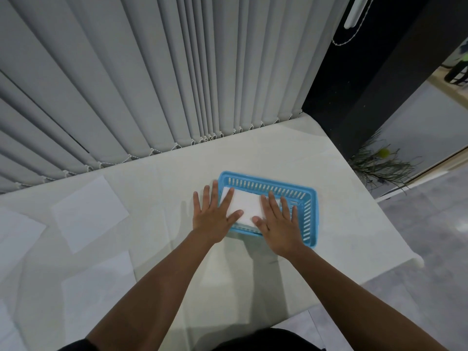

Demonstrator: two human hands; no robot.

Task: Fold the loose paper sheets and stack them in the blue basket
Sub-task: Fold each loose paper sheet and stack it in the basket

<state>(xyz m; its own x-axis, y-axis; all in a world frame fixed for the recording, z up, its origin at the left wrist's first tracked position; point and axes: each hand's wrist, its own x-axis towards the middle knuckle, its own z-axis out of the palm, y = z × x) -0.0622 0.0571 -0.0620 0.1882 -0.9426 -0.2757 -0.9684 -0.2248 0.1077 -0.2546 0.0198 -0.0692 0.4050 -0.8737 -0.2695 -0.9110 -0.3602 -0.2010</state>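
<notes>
A blue slotted basket [307, 198] lies on the white table, right of centre. Inside it rests a folded white paper [249, 205]. My left hand [212, 217] lies flat with fingers spread over the paper's left end and the basket's left rim. My right hand [278, 221] presses flat on the paper's right end, fingers apart. Neither hand grips anything. Loose unfolded sheets lie at the left: one [88, 214] further back, one [98, 295] nearer me, one [17, 236] at the left edge.
The white-covered table [278, 153] ends at the right [395, 236], with grey floor beyond. Grey vertical blinds [152, 84] hang along the far edge. A dark panel and a plant [379, 165] stand at the back right.
</notes>
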